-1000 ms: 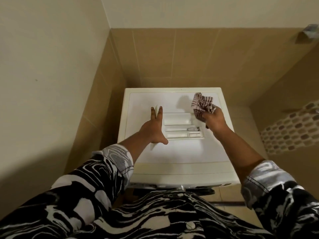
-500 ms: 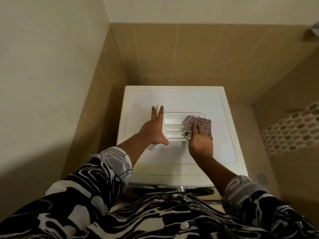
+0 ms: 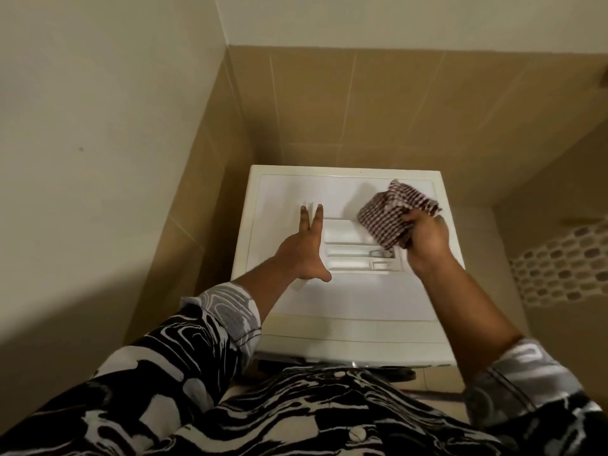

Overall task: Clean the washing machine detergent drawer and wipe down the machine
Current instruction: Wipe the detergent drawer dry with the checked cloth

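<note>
A white detergent drawer (image 3: 348, 248) lies flat on top of the white washing machine (image 3: 345, 301), its compartments facing up. My left hand (image 3: 302, 251) rests on the drawer's left end with straight fingers. My right hand (image 3: 426, 240) grips a bunched red-and-white checked cloth (image 3: 391, 213), lifted just above the drawer's right end. The cloth hides that end of the drawer.
The machine stands in a corner between a plain wall (image 3: 98, 159) on the left and tan tiled walls (image 3: 378, 106) behind. A mosaic tile strip (image 3: 566, 261) runs along the right wall. My patterned black-and-white shirt (image 3: 263, 409) fills the foreground.
My right hand was pressing the cloth flat on the drawer half a second ago. It has now lifted the cloth up and to the right, bunched in the fingers. My left hand stayed put.
</note>
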